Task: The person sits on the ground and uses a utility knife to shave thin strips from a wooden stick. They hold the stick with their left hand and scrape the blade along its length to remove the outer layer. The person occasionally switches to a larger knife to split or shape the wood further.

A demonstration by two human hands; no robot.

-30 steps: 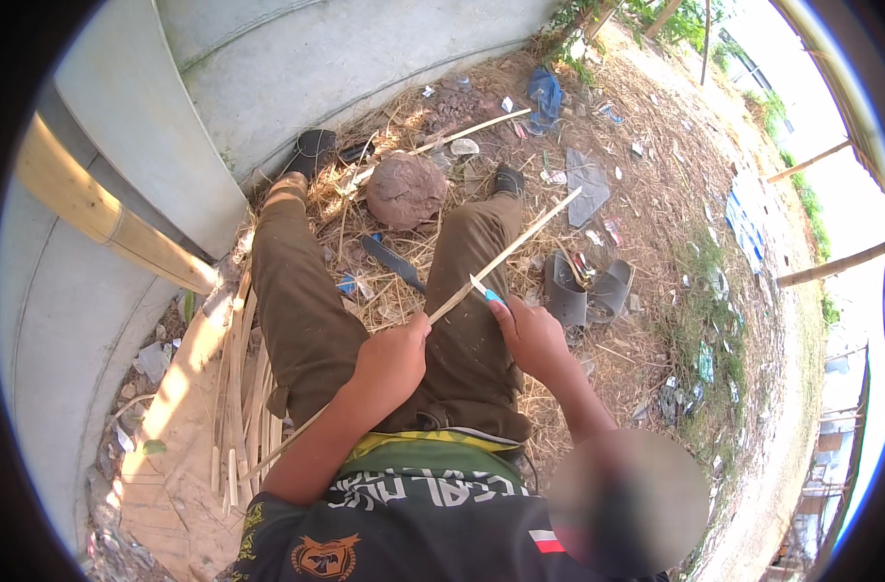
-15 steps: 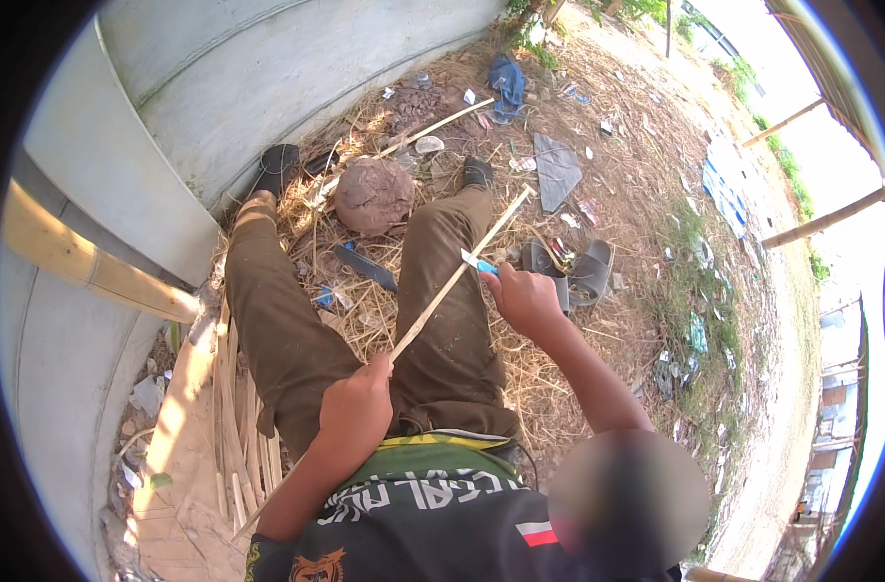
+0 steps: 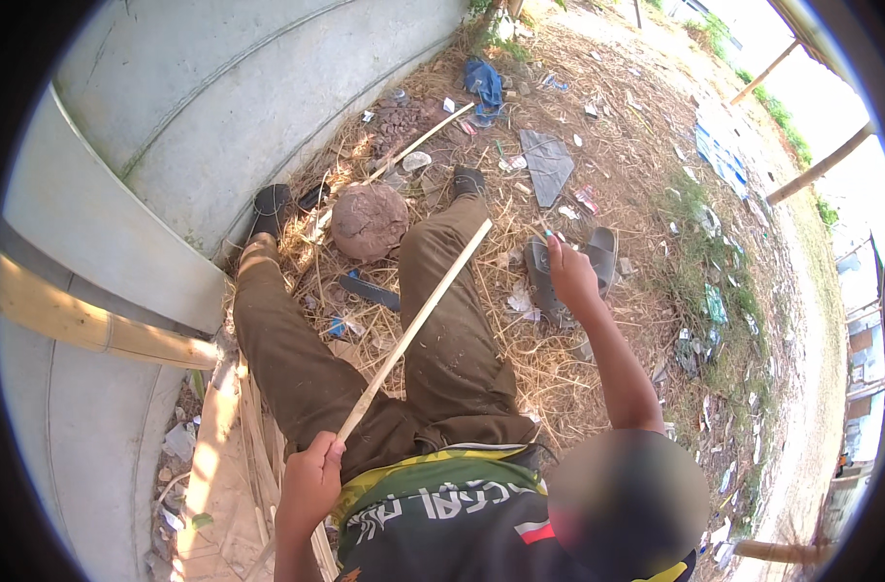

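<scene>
The strip (image 3: pixel 411 333) across the centre looks like pale matt wood, fairly smooth, over trousers (image 3: pixel 459 354) of dull brown cloth. Toward eleven o'clock, a rough, matt, stone-like lump (image 3: pixel 370 223) sits before a smooth, concrete-looking grey wall (image 3: pixel 258 87). The bamboo pole (image 3: pixel 93 318) at nine o'clock has a soft sheen; the slippers (image 3: pixel 602 250) near three o'clock look like matt rubber or plastic.

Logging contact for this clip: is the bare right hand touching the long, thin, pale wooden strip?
Apart: in the head view, straw-strewn ground shows between the right hand and the pale wooden strip, which the left hand holds.
</scene>
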